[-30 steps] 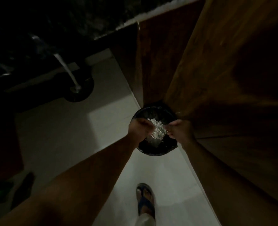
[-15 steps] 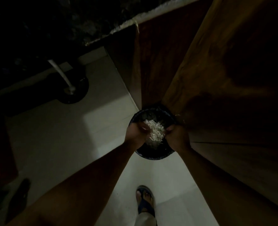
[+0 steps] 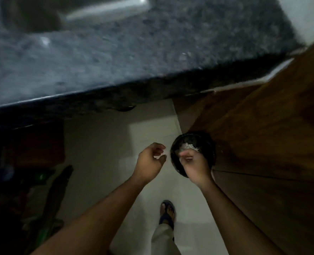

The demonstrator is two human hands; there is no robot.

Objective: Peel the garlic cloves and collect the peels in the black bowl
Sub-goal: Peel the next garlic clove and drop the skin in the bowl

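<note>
right hand (image 3: 194,165): fingers curled on round black bowl (image 3: 208,144) of pale garlic peels (image 3: 189,145) | left hand (image 3: 149,161): left of bowl, loosely curled, holding nothing

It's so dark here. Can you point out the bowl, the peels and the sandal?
bowl (image 3: 210,147): head view, right rim.
peels (image 3: 188,146): head view, middle of pale heap.
sandal (image 3: 166,219): head view, blue strap.

bowl (image 3: 210,150): black | peels (image 3: 189,145): pale white | surface (image 3: 115,52): speckled dark grey | cabinet (image 3: 272,126): brown wood grain | floor (image 3: 101,153): off-white | sandal (image 3: 166,217): blue
</note>
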